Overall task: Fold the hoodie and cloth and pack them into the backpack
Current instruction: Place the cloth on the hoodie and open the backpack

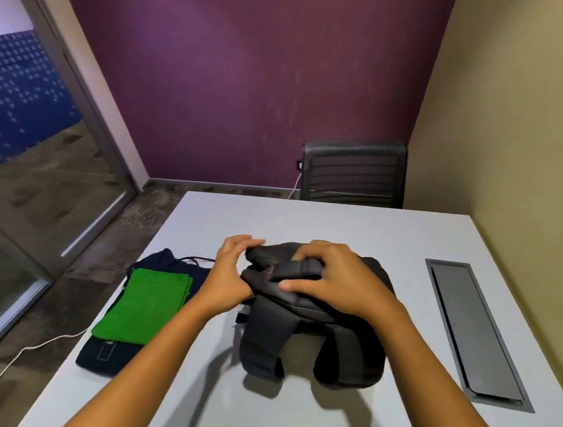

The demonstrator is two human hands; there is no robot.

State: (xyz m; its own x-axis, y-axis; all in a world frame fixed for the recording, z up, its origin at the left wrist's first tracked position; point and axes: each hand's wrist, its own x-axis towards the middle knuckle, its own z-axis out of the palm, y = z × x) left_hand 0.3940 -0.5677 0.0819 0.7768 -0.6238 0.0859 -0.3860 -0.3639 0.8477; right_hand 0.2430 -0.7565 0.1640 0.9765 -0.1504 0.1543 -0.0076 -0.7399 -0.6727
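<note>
Hands first: your right hand [325, 277] curls over the top of the backpack [315, 311], fingers bent round the carry handle [296, 267] and thumb pressed on the padded panel below it. Your left hand [232, 274] clasps the left top corner of the bag, thumb underneath and fingers arched over the upper edge; whether it pinches a zip pull there you cannot tell, since the fabric hides it.

Backpack lies flat on the worktop [393, 235] with its straps [266, 342] facing up and running toward you, so its long axis goes from 12 o'clock down to 6 o'clock, and the top, where the opening should be, sits at the 12 o'clock end, right under both hands. No open mouth shows yet; the likely step in hand is finding and parting the zip.

From your left hand, the folded things lie at about 8 o'clock, near the bag but not touching it: the green cloth [142, 308] rests on top of the dark hoodie [106, 357], both already folded and stacked as one pile, long axis slanting from 1 o'clock to 7 o'clock. Your left hand is clearly the nearer one to that pile, so you would probably keep the right on the bag and reach across with the left.
</note>
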